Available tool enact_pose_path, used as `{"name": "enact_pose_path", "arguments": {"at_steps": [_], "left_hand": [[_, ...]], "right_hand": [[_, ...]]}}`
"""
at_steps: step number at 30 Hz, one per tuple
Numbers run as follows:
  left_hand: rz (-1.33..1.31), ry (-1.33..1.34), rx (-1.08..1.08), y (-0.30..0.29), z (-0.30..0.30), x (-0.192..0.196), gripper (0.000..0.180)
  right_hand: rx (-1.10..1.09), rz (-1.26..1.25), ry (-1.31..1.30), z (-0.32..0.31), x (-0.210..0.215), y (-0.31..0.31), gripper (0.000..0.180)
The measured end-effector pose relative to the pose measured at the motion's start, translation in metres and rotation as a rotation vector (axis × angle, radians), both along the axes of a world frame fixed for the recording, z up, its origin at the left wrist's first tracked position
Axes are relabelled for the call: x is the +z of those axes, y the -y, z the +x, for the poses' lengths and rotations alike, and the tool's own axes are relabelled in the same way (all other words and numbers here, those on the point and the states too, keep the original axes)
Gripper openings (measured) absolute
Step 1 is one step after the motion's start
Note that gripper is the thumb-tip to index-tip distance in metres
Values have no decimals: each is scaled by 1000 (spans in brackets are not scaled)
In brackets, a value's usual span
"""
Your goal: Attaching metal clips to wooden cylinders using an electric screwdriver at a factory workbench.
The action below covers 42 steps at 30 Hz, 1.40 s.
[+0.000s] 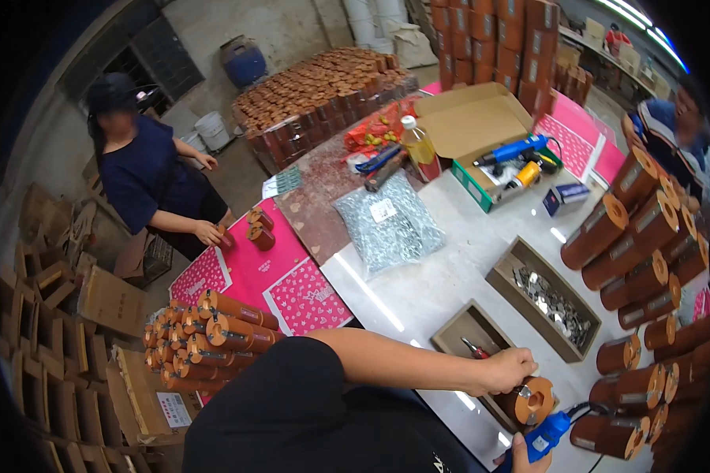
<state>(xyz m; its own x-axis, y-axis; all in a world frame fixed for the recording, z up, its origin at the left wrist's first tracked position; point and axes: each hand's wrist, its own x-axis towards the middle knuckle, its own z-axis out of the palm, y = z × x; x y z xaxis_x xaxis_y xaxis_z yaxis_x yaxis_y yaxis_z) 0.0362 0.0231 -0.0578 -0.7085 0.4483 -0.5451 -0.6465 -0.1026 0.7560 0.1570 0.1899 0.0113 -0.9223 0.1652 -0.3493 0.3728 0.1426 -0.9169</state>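
My left hand [506, 370] reaches across the white table with its fingers pinched together at the edge of an orange-brown cylinder [539, 394]. Whatever is between those fingertips is too small to make out. The cylinder has a shaped hole in its end face and a small metal piece on its rim. Close below it, my right hand [521, 459] is closed round a blue corded power tool [551, 433], its front near the cylinder. Beside my left hand, a red-handled screwdriver [475, 349] lies in a shallow wooden tray [452, 337].
Another tray [503, 277] holds small metal pieces. Cylinders stack at right [647, 229] and left [213, 331]. Beyond lie a clear bag of hardware [390, 225], an oil bottle [420, 150] and a cardboard box [473, 118]. One co-worker [146, 169] handles cylinders; another person [670, 134] sits right.
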Motion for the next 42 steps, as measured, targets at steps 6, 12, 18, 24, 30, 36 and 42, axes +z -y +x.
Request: {"name": "enact_pose_path", "arguments": {"at_steps": [6, 12, 18, 24, 30, 36, 42], "left_hand": [[-161, -240, -175, 39, 7, 26, 22], [-342, -472, -288, 49, -36, 55, 18], [-488, -677, -642, 24, -72, 72, 23], [-524, -727, -706, 12, -67, 64, 25], [-354, -704, -528, 12, -72, 52, 19], [-139, -550, -459, 15, -39, 86, 10], [134, -423, -381, 8, -3, 76, 14]], "right_hand": [[83, 193, -5, -23, -23, -11, 53], [127, -15, 27, -38, -14, -22, 58], [64, -112, -13, -37, -12, -22, 49], [72, -81, -49, -30, -18, -26, 48], [35, -69, -91, -28, -20, -28, 47], [15, -83, -92, -19, 9, -24, 48], [-8, -306, -195, -17, 34, -6, 57]]}}
